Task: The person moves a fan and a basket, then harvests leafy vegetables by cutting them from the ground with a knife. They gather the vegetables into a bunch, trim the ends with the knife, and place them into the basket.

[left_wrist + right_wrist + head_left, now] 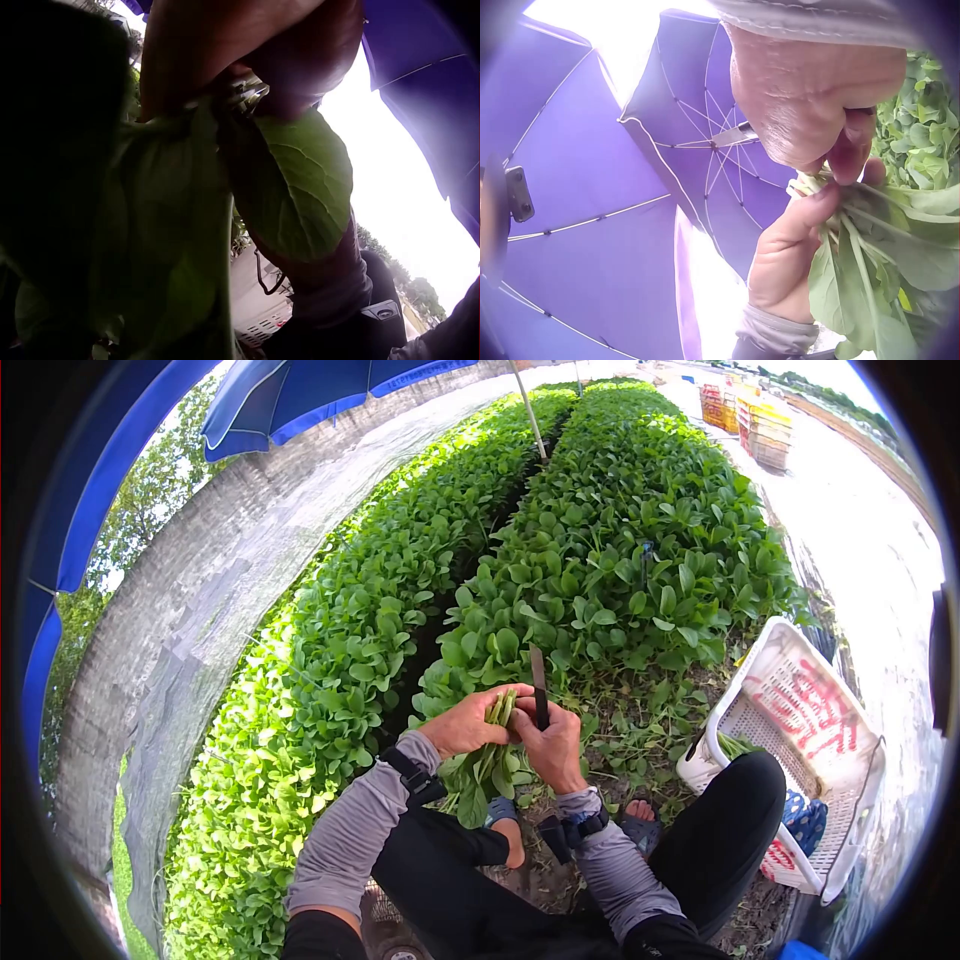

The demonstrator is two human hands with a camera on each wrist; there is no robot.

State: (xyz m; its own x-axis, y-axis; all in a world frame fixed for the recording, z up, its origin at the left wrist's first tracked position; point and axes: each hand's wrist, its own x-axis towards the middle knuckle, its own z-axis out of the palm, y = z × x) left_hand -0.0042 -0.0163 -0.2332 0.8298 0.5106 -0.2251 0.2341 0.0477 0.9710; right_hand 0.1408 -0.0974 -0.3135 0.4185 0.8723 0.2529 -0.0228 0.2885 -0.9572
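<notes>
My left hand (465, 722) grips a bunch of leafy greens (482, 778), stems up and leaves hanging below the palm. In my right hand (553, 748) is a knife (538, 670), its dark blade pointing up and away from me. The right fingers touch the bunch's stems right beside the left thumb. Pale stem ends (807, 184) show between the two hands in the right wrist view, where part of the knife blade (735, 136) sticks out past the right hand. A broad green leaf (309, 184) hangs under the fingers in the left wrist view.
Dense rows of growing greens (620, 540) stretch ahead. A white plastic crate (800, 690) with some greens and a blue dotted cloth (804, 820) stands by the right knee. Blue umbrellas (300, 405) hang overhead, a pole (528, 410) rises between rows, and stacked crates (765, 430) stand far right.
</notes>
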